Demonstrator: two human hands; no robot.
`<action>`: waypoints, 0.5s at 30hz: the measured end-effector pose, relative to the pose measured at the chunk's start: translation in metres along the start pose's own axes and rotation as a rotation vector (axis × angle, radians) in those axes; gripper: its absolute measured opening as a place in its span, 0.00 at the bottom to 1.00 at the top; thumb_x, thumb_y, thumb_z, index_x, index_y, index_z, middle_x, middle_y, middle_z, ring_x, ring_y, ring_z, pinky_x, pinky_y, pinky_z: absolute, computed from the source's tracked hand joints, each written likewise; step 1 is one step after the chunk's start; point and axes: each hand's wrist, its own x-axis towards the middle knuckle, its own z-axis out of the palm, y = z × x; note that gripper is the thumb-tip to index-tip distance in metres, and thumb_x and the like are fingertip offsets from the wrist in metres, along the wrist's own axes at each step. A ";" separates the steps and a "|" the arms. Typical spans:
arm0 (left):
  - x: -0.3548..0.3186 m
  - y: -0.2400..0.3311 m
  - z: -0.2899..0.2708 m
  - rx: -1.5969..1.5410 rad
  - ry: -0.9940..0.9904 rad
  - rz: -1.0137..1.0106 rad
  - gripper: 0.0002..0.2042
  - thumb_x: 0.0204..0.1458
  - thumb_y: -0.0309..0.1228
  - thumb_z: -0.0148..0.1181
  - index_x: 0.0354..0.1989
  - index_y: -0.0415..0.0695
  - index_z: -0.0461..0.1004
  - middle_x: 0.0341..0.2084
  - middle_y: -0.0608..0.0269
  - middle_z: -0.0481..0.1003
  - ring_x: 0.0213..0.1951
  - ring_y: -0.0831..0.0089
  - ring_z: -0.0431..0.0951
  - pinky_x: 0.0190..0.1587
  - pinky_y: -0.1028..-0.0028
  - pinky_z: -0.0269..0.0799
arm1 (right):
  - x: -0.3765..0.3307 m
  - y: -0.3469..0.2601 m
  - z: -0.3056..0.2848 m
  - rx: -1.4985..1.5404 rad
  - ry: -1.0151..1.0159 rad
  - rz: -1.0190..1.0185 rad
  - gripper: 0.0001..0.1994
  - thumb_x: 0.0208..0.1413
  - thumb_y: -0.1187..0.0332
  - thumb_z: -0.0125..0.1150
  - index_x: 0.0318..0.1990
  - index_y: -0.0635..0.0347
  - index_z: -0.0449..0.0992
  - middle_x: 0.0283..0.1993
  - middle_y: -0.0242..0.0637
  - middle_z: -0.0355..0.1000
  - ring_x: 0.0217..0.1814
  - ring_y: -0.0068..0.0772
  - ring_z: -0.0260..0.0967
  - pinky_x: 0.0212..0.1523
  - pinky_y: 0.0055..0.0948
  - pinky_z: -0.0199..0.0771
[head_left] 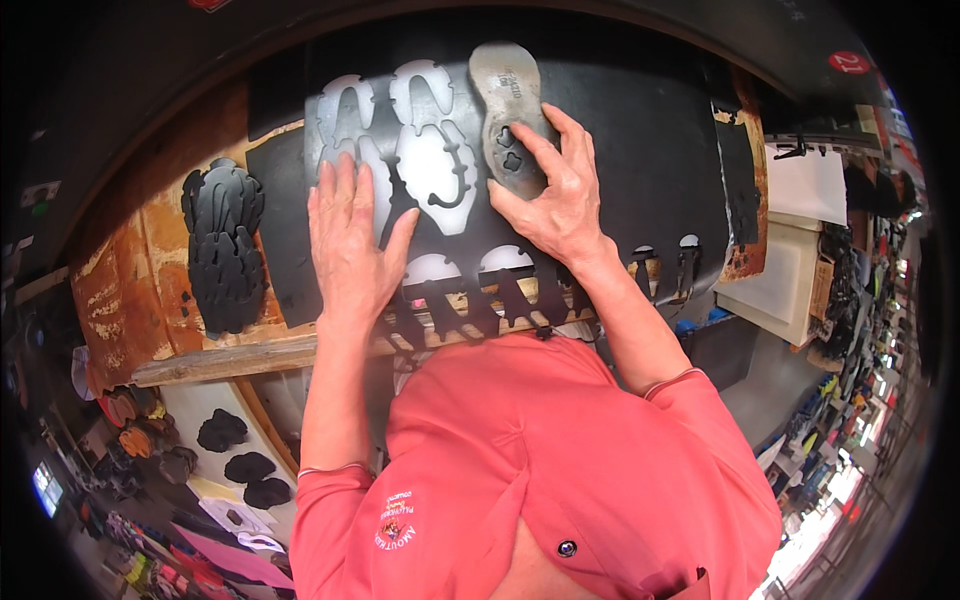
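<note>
A grey metal sole-shaped cutting die (508, 85) lies on a black sheet (650, 170). My right hand (562, 200) grips its near half, thumb at the left edge, index finger across the top, other fingers along the right edge. Left of the die, the sheet has sole-shaped cut-outs (446, 215) that show a white surface beneath. My left hand (352, 245) lies flat over the leftmost cut-out, fingers stretched away from me and thumb apart, holding nothing. Part of that cut-out is hidden under it. Near the front, the sheet's edge is a ragged strip with more cut-outs (432, 268).
A stack of black cut soles (224, 250) sits to the left on a worn brown bench (125, 290). A wooden strip (215, 363) edges the bench front. Dark cut pieces (250, 466) lie lower left. A pale box-like surface (775, 265) stands at the right.
</note>
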 end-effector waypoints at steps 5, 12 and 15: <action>-0.007 -0.003 -0.001 0.012 0.002 0.000 0.37 0.57 0.39 0.74 0.73 0.39 0.67 0.73 0.39 0.65 0.76 0.38 0.61 0.76 0.43 0.54 | 0.002 0.002 0.005 0.057 0.011 -0.069 0.30 0.37 0.67 0.79 0.54 0.64 0.84 0.67 0.60 0.68 0.62 0.59 0.70 0.62 0.48 0.75; -0.013 0.019 -0.015 -0.124 0.114 0.036 0.29 0.57 0.29 0.73 0.67 0.38 0.73 0.67 0.41 0.72 0.69 0.39 0.69 0.70 0.48 0.65 | 0.002 0.010 0.008 0.095 0.027 -0.114 0.32 0.37 0.66 0.79 0.56 0.63 0.82 0.66 0.59 0.69 0.62 0.60 0.70 0.62 0.48 0.75; -0.043 0.051 -0.031 -0.474 0.062 -0.093 0.14 0.55 0.20 0.71 0.50 0.38 0.81 0.43 0.49 0.84 0.44 0.51 0.85 0.48 0.61 0.81 | 0.000 0.010 0.009 0.112 0.032 -0.078 0.34 0.38 0.65 0.79 0.58 0.63 0.81 0.66 0.58 0.69 0.64 0.61 0.69 0.64 0.50 0.74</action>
